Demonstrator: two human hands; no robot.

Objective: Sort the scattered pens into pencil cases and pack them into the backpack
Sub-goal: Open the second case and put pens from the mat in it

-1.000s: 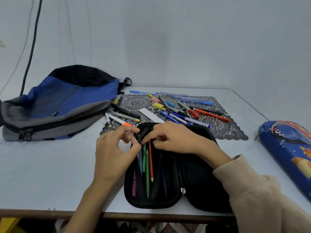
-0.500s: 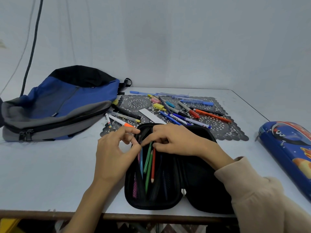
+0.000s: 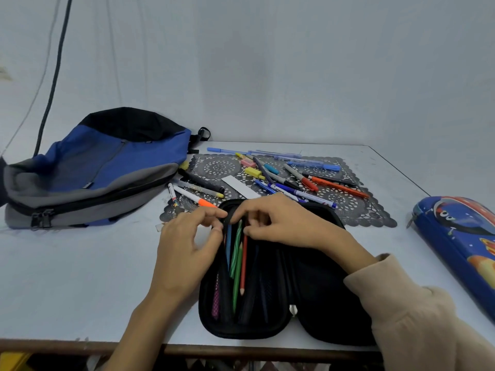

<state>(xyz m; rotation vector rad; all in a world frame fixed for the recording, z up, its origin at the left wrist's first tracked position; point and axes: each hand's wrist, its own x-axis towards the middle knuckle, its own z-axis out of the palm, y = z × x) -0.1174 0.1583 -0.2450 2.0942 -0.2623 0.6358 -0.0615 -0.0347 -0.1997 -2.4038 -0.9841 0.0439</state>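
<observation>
two hands at the top of the case

both hands meet at the far end of the black case [image 3: 321,303]. it lies open and flat on the table [image 3: 80,277], right in front of the person. the left hand [image 3: 187,247] is curled, and its thumb and first finger pinch the black edge of the case. the right hand [image 3: 284,226] is curled too, with its fingers round the tops of the pencils [image 3: 235,253] inside. blue, green and red ones lie side by side in the left half.

the pencils are thin, light and stiff. they look smooth, so they can roll or slip, and their points can snap. it seems best to pinch them near the top and slide them in straight.

the case looks light and keeps its shape. i think one hand should hold its rim so it does not slide.

many pens [image 3: 338,186] lie on the lacy mat [image 3: 217,167] just behind the case. each looks easy to lift by its middle. the backpack [image 3: 93,170] lies on the left and looks soft and floppy. a blue case [image 3: 460,242] sits well apart on the right.
</observation>
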